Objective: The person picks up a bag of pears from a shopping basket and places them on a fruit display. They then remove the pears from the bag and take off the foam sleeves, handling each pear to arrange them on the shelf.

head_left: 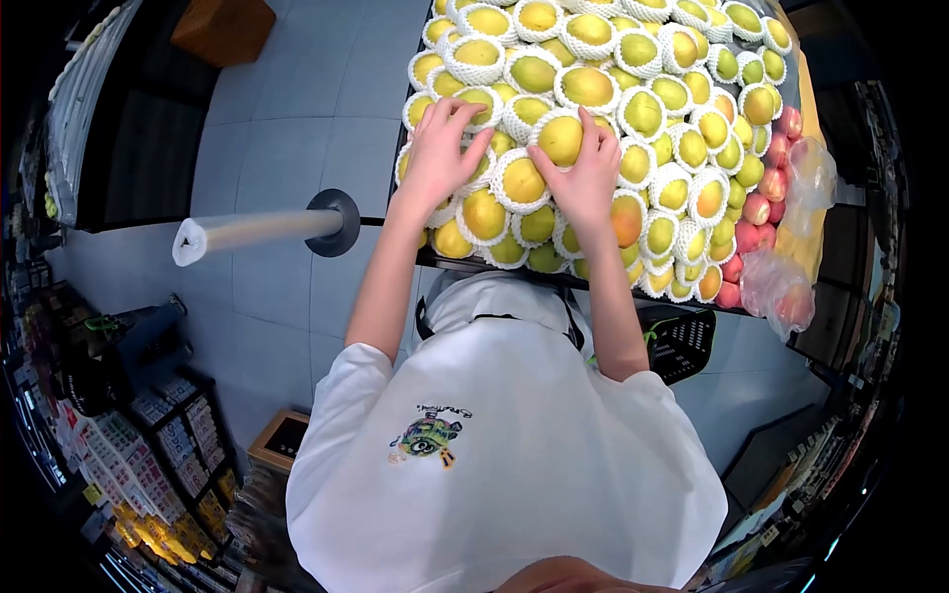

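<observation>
A display is heaped with yellow-green oval fruits that look like mangoes, most in white foam nets. My right hand [585, 176] has its thumb and fingers around the sides of a yellow mango [560, 141] in its net, among the others in the pile. To the left, my left hand [441, 153] rests on the heap with fingers apart, its fingertips against a netted mango [480, 103]. Its palm side is hidden. Between and in front of the hands lie more netted mangoes, among them an orange-tinged mango [523, 181].
Red apples [775, 185] line the display's right side, with clear plastic bags [778, 287] at its edge. A roll of plastic bags [247, 235] juts out at the left. Below right is a black basket [680, 343]; a stocked shelf [178, 455] stands lower left.
</observation>
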Tool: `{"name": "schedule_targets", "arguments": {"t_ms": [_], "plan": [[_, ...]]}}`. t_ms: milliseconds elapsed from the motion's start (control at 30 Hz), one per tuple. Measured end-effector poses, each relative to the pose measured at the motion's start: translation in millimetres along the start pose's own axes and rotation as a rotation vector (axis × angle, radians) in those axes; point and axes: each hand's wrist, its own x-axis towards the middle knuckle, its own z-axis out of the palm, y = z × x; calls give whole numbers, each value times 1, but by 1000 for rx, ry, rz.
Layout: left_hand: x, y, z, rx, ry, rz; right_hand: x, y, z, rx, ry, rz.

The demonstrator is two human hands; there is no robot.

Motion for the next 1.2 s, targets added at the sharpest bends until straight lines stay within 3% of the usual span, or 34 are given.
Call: {"name": "schedule_targets", "arguments": {"t_ms": [100, 233, 333, 400, 467, 533, 667, 767, 800, 900, 967, 1067, 1133, 1200], "plan": [[51, 6, 22, -87, 20, 166, -2, 4, -13, 147, 13, 8], [117, 2, 51, -107, -21, 237, 24, 31, -27, 291, 22, 72], [143, 3, 58, 136, -216, 273, 58, 48, -36, 183, -16, 31], [157, 13, 47, 318, -446, 207, 80, 60, -38, -25, -137, -163], [161, 19, 46, 374, -467, 211, 99, 59, -33, -95, -178, -164], [166, 24, 44, 470, -513, 197, 117, 59, -28, -145, -367, -359], [170, 13, 32, 382, -507, 208, 145, 55, -21, -217, -644, -320], [177, -7, 29, 105, -472, 180, 162, 46, -29, -86, -767, -217], [177, -6, 25, 104, -475, 181, 163, 45, -35, -85, -768, -213], [182, -5, 14, -53, -498, 92, 163, 51, -50, -111, -463, -361], [182, -12, 10, -289, -456, 19, 166, 55, -58, -127, -468, -359], [183, -13, 6, -378, -466, 31, 167, 59, -60, -152, -469, -382], [183, -8, 11, -370, -496, 34, 166, 55, -57, -155, -520, -406], [185, 1, 19, -123, -569, 162, 166, 57, -51, -145, -537, -415]]}}
